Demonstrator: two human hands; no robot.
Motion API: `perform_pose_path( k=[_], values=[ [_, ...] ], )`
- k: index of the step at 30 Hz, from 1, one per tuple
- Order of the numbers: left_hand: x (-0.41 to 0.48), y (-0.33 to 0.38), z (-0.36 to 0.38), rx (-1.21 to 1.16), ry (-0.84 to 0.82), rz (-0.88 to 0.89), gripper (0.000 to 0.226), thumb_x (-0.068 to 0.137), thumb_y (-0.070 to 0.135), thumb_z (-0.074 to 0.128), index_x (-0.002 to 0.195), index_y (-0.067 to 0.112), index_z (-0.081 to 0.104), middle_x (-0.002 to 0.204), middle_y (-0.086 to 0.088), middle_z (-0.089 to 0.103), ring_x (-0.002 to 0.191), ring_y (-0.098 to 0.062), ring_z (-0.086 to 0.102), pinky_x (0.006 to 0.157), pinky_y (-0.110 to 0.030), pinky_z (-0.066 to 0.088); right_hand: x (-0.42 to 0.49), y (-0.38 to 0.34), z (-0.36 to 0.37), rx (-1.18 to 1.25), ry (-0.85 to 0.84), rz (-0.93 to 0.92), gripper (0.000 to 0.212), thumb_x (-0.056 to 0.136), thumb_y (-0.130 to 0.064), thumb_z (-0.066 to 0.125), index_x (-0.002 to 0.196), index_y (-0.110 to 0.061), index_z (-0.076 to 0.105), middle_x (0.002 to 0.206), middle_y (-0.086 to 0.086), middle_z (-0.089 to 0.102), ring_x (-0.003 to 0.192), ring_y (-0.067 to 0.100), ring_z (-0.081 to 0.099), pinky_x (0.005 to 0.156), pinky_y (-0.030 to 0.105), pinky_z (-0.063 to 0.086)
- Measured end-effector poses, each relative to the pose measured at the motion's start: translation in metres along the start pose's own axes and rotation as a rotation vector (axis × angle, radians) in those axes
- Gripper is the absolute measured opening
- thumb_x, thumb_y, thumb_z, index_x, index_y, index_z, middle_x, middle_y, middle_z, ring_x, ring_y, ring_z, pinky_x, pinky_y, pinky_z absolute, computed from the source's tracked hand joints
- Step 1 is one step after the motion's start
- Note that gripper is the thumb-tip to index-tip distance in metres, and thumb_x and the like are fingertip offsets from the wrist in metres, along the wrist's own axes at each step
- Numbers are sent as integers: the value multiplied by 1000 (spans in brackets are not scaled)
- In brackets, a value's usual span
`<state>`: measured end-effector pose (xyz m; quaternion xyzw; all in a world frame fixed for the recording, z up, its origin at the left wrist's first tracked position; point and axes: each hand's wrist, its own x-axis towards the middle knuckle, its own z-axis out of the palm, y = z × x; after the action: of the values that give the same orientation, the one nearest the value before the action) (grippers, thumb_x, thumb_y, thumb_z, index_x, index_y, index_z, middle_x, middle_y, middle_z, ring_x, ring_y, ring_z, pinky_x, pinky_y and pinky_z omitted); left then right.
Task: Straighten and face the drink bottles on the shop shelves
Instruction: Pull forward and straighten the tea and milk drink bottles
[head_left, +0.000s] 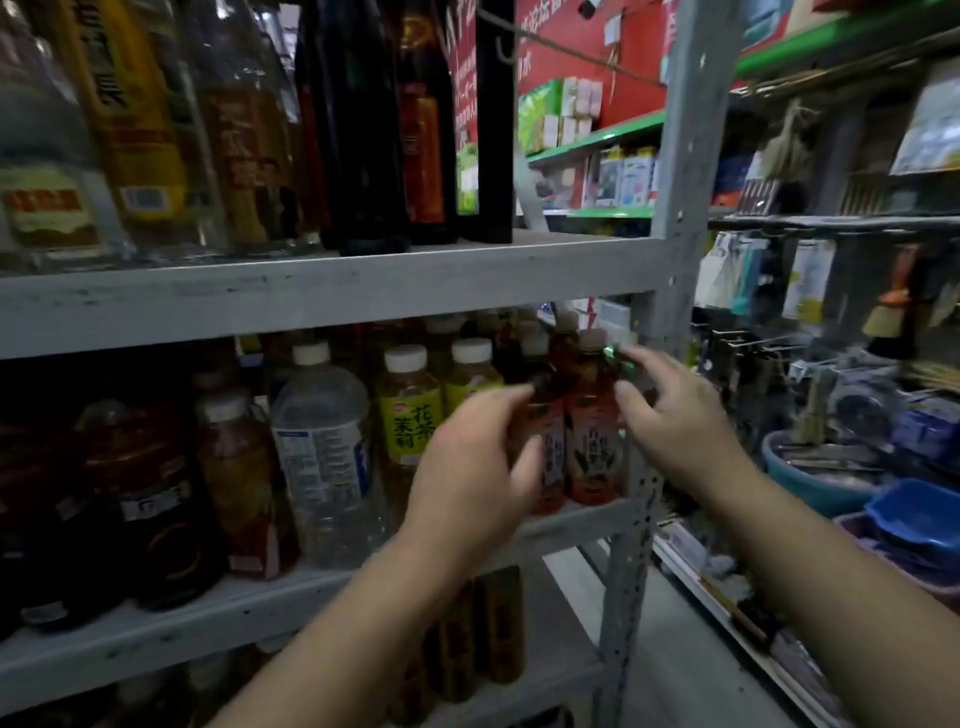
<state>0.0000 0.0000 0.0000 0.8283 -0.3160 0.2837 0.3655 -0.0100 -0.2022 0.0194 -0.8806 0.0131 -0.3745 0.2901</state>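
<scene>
Two red-label tea bottles stand side by side at the right end of the middle shelf (332, 592). My left hand (467, 467) curls round the left red-label bottle (545, 415), with its thumb across the label and its fingers over the shoulder. My right hand (675, 431) is beside the right red-label bottle (592, 441), fingers spread and loosely curved, fingertips at its neck and shoulder. Left of them stand two yellow-label tea bottles (410, 415), a large clear water bottle (324, 447) and dark bottles (150, 493). The frame is blurred.
The top shelf (311, 296) holds tall clear and dark bottles. A grey perforated upright (628, 545) stands just right of the red-label bottles. More bottles stand on the shelf below (498, 623). Blue tubs (914, 514) and hanging goods fill the racks on the right.
</scene>
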Motion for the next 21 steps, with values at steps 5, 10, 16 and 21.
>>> perform_pose_path(
  k=[5,10,16,21],
  values=[
    [64,21,17,186,14,-63,40,86,27,59,124,17,52,115,0,57,108,-19,56,88,-28,45,40,-1,11,-219,-76,28,32,89,-27,50,115,-8,51,115,17,58,105,35,53,78,39,42],
    [98,30,31,328,-84,-310,19,86,19,60,103,15,52,101,-7,58,92,-30,58,63,-35,41,63,-8,19,-348,-157,165,34,81,-40,62,105,-17,53,103,16,61,94,38,59,70,38,49],
    [113,24,42,400,-235,-365,23,86,17,65,109,17,64,111,-8,60,101,-29,58,67,-37,44,72,-4,24,-253,-164,218,37,79,-18,64,114,-19,52,98,13,60,87,35,60,63,30,41],
    [121,22,40,417,-327,-411,39,82,15,70,119,15,59,121,-10,56,109,-31,55,79,-42,51,79,4,25,-2,-217,278,34,79,-12,64,109,-24,54,101,9,65,85,29,62,68,34,55]
  ],
)
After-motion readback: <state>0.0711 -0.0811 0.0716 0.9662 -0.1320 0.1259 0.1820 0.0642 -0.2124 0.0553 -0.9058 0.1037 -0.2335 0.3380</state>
